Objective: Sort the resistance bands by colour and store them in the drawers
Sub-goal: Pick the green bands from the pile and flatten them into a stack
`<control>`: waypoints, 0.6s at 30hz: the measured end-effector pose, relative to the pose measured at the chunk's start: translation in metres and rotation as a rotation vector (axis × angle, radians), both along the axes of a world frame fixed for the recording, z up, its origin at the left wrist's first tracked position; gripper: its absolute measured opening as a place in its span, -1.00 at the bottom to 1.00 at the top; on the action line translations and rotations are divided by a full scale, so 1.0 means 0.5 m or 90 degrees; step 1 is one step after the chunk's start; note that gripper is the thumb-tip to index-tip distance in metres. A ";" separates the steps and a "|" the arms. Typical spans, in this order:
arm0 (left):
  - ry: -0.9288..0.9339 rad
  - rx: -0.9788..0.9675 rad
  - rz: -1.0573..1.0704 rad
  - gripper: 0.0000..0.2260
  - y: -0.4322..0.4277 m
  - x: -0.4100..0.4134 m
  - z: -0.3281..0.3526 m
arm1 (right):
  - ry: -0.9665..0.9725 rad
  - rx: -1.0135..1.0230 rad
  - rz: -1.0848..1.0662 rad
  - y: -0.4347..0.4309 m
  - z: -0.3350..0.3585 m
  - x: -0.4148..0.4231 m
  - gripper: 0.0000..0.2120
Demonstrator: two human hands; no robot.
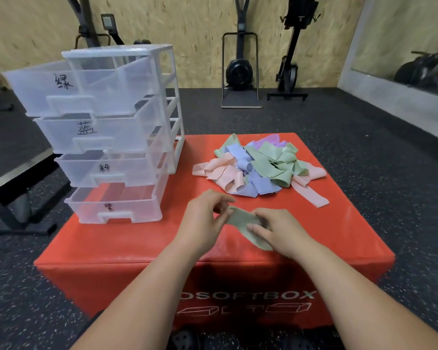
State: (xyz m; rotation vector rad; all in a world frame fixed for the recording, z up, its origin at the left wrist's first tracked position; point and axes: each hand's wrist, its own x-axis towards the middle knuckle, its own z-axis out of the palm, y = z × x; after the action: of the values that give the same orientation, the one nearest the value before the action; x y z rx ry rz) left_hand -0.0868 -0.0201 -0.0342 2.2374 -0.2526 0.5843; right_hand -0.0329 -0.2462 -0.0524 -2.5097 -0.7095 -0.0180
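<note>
A green resistance band (243,222) lies over the near middle of the red soft box (142,246), held between both hands. My left hand (204,223) pinches its left end. My right hand (276,229) presses on its right part. Farther back on the box sits a pile of bands (258,169) in pink, blue, green and purple. At the left stands a clear plastic drawer unit (116,132) with several drawers pulled out, each marked with a handwritten character. The drawers look empty.
A pink band (311,195) trails out of the pile toward the right edge of the box. Black speckled gym floor surrounds the box. Exercise machines (239,69) stand by the wooden back wall. A dark bench frame (10,198) is at the left.
</note>
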 end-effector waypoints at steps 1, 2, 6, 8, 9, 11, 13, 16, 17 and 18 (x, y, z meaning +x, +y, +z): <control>-0.009 0.007 0.033 -0.83 0.012 0.011 0.003 | 0.007 -0.007 -0.017 -0.010 -0.001 0.015 -0.85; -0.009 0.007 0.064 -0.86 0.026 0.022 0.006 | 0.010 -0.017 -0.034 -0.021 -0.001 0.031 -0.82; 0.062 -0.100 0.117 -0.90 0.090 0.067 0.000 | 0.066 -0.032 -0.061 -0.071 0.010 0.079 -0.89; 0.085 -0.182 0.111 -0.90 0.110 0.084 -0.005 | 0.089 -0.023 -0.054 -0.096 0.016 0.094 -0.90; 0.091 -0.216 0.110 -0.90 0.113 0.091 -0.007 | 0.094 -0.007 -0.054 -0.108 0.017 0.100 -0.89; 0.104 -0.281 0.103 -0.90 0.108 0.106 -0.012 | 0.093 0.027 -0.057 -0.126 0.020 0.112 -0.88; 0.124 -0.375 0.084 -0.88 0.096 0.123 -0.014 | 0.097 0.069 -0.064 -0.143 0.027 0.123 -0.87; 0.170 -0.537 0.059 -0.82 0.083 0.147 -0.015 | 0.109 0.160 -0.073 -0.170 0.046 0.135 -0.85; 0.189 -0.553 0.070 -0.82 0.084 0.153 -0.022 | 0.112 0.180 -0.084 -0.179 0.047 0.139 -0.83; 0.212 -0.532 0.091 -0.81 0.086 0.157 -0.032 | 0.121 0.190 -0.096 -0.187 0.043 0.142 -0.79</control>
State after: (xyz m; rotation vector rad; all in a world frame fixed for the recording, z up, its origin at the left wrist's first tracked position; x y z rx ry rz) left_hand -0.0084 0.0229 -0.0500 1.5001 0.2850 0.2937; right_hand 0.0383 -0.3396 -0.0307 -2.2361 -0.4064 0.0560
